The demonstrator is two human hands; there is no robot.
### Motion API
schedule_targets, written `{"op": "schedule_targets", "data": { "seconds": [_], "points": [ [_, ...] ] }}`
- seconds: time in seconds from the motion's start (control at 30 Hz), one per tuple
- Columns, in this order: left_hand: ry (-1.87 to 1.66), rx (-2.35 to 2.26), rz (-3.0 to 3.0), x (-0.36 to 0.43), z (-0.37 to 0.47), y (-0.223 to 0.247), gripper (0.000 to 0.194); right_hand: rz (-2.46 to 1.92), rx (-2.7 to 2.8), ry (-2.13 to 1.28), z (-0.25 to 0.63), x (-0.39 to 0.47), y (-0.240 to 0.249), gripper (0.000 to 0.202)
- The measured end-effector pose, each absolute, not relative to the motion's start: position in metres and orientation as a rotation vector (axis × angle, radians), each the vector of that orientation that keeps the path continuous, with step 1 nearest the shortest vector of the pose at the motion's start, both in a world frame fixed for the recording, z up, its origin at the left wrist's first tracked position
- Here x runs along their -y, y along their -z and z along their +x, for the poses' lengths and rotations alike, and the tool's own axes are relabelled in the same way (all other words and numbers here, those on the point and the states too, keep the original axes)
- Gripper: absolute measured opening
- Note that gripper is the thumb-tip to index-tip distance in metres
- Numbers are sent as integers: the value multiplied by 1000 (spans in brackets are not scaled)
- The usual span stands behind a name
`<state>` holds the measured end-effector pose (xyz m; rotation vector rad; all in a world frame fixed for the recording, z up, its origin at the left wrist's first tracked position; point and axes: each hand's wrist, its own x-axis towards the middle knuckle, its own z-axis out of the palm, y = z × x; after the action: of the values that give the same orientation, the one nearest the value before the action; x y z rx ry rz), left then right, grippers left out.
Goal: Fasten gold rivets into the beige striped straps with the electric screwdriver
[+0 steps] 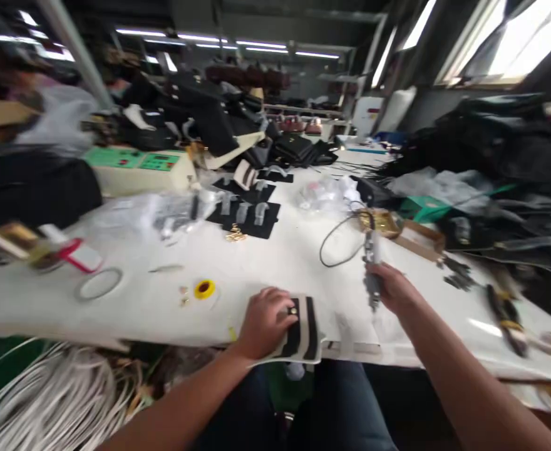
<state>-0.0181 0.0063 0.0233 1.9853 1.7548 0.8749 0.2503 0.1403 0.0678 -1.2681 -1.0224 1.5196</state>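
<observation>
White table (298,250); all places taken from the yellow roll (205,289) lying on it. Dark heap of material (505,144): far right of the roll and farther from the person. Coil of white cable (69,401): below table level, nearer than the roll and to its left. Beige machine (144,183) with green panels: beyond the roll, to its left. Black pieces (268,228) bearing clear-wrapped strips: beyond the roll, slightly right. Striped piece (308,326), black and cream: right of the roll and nearer the person, reaching over the table's edge. Left hand (266,319) rests on its left part, fingers bent beside a gold fitting (293,311); whether they close round the piece, cannot tell. Right hand (391,285): well right of the roll, closed around a grey tool (372,269), slightly blurred, tip toward the person. Gold parts (236,235): small cluster beyond the roll, to its right.
</observation>
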Motion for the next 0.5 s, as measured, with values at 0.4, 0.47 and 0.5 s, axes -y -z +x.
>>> {"op": "schedule_targets", "data": {
  "seconds": [0.4, 0.47, 0.5],
  "points": [
    [-842, -1725, 2023, -10, -21, -15, 17, -866, 990, -1703, 219, -101, -108, 32],
    [-838, -1720, 2024, -11, -22, -15, 17, -977, 1170, -1544, 216, -100, -109, 20],
    [-833, -1721, 2029, -12, -22, -15, 17, -1033, 1262, -1444, 213, -100, -110, 20]
  ]
}}
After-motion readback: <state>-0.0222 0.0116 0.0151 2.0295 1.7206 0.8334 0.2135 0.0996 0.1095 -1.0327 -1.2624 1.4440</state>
